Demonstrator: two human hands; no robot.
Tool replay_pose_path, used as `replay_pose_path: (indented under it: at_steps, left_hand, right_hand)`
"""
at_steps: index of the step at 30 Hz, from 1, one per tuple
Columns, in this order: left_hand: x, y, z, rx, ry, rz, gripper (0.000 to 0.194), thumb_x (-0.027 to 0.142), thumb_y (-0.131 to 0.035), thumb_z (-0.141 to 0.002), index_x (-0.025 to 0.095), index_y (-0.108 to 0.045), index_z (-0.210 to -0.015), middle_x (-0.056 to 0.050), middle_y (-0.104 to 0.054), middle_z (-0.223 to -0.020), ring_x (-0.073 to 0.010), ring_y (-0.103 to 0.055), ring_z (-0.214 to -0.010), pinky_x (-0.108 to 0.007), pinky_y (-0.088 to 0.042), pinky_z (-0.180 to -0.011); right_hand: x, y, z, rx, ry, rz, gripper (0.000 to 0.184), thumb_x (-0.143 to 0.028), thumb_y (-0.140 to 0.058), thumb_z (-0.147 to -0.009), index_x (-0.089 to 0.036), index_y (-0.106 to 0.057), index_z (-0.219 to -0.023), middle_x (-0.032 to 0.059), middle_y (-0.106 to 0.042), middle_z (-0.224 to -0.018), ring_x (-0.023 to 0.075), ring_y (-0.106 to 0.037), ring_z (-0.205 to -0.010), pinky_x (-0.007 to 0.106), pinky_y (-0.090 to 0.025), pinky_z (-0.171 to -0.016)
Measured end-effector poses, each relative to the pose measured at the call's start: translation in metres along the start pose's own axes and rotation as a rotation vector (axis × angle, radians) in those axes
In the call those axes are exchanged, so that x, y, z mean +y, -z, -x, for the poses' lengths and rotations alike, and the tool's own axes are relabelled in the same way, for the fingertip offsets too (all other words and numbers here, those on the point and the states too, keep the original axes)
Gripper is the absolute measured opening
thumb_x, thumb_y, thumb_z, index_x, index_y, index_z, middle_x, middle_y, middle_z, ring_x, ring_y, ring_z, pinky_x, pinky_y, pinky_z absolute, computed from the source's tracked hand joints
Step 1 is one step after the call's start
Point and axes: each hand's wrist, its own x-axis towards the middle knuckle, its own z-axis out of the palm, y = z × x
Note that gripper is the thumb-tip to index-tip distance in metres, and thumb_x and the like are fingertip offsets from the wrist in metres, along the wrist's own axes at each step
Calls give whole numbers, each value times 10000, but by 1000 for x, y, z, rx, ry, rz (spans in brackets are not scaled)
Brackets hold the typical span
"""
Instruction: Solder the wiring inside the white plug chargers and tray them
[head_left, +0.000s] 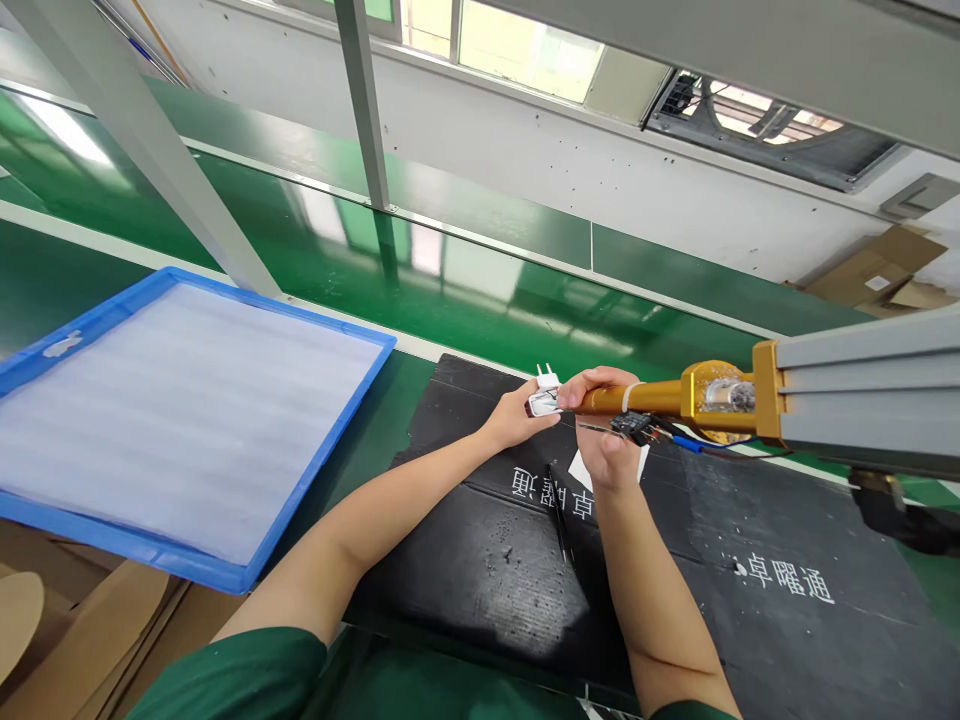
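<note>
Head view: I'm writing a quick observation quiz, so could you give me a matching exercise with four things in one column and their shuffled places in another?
Things
1. White two-pin plug
2. Blue-rimmed tray
3. Gold-coloured tool
4. Thin dark tool

Places
A. Lying on the black sheet, between the forearms
B. In the fingers of the left hand
C. Left of both arms, with a whitish sheet inside it
D. Its narrow end in the grasp of the right hand

Right pairs: 1-B, 2-C, 3-D, 4-A

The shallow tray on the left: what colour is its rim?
The tray's rim is blue, clearest in the head view.
</note>
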Motion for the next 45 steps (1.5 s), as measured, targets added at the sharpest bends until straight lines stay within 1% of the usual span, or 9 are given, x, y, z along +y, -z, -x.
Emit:
replay_pose_path:
  at_steps: [8, 15, 20, 27, 32, 34, 37, 41, 45]
  left_hand:
    - [13, 18, -10, 186, 70, -52, 344, 340, -734, -704, 155, -711, -993, -46, -736, -901, -212, -669, -842, -276, -507, -760]
    - [14, 10, -6, -20, 140, 279, 482, 473, -768, -617, 117, -672, -927, -60, -714, -753, -200, -670, -635, -303, -549, -600]
    - [9, 6, -4, -111, 129, 368, 572, 523, -797, -563, 105, -651, -926, -70, -708, -753, -214, -679, -649, -327, -567, -606]
    - [5, 8, -2, -156, 18, 218, 539, 480, -766, -613, 118, -666, -999, -89, -727, -906, -222, -678, -815, -324, -545, -745]
    - [13, 12, 0, -110, -21, -141, 430, 329, -731, -664, 148, -675, -1049, -55, -734, -944, -204, -667, -845, -312, -517, -811]
    - [16, 13, 0, -84, 9, -284, 387, 295, -721, -678, 159, -682, -1037, -30, -731, -884, -186, -662, -780, -287, -517, -765]
    - [17, 14, -2, -76, 17, -475, 333, 275, -710, -692, 169, -688, -1007, -32, -722, -877, -195, -659, -777, -285, -512, -753]
    - [15, 16, -4, -110, -35, -647, 331, 323, -681, -739, 172, -676, -1033, -62, -709, -947, -239, -651, -881, -333, -496, -818]
    - [11, 18, -3, -113, -70, -608, 327, 395, -631, -799, 168, -668, -1031, -69, -698, -959, -235, -640, -901, -342, -494, -829]
  right_hand:
    - [1, 14, -8, 80, 23, 48, 360, -448, -671, -775, -282, -550, -1072, -6, -536, -808, 170, -550, -717, 340, -481, -699]
    - [6, 45, 10, 373, 112, 230, 422, -361, -637, -737, -298, -555, -1145, 17, -602, -1050, 191, -576, -974, 394, -435, -938]
    - [-1, 60, 30, 482, -12, 315, 455, -365, -561, -772, -297, -533, -1221, 41, -555, -1278, 210, -555, -1083, 450, -370, -1041]
    - [-9, 71, 48, 646, -105, 366, 428, -338, -489, -851, -270, -493, -1274, 65, -532, -1316, 225, -447, -1294, 491, -259, -1141]
    - [-21, 66, 61, 780, 66, 626, 522, -331, -446, -881, -277, -333, -1388, 90, -375, -1454, 276, -322, -1405, 599, -212, -1152]
    - [-27, 61, 67, 736, 254, 806, 577, -314, -501, -855, -288, -305, -1397, 101, -340, -1466, 319, -283, -1421, 647, -184, -1148]
    - [-23, 49, 68, 435, 431, 928, 592, -254, -589, -786, -325, -372, -1333, 101, -450, -1351, 365, -378, -1346, 682, -245, -1109]
    - [12, 31, 57, 39, -1, 755, 549, -215, -559, -804, -275, -408, -1329, 121, -527, -1291, 309, -504, -1230, 608, -381, -1059]
    - [49, 20, 54, -7, -333, 544, 571, -199, -545, -775, -205, -391, -1325, 152, -540, -1268, 274, -561, -1167, 547, -434, -1044]
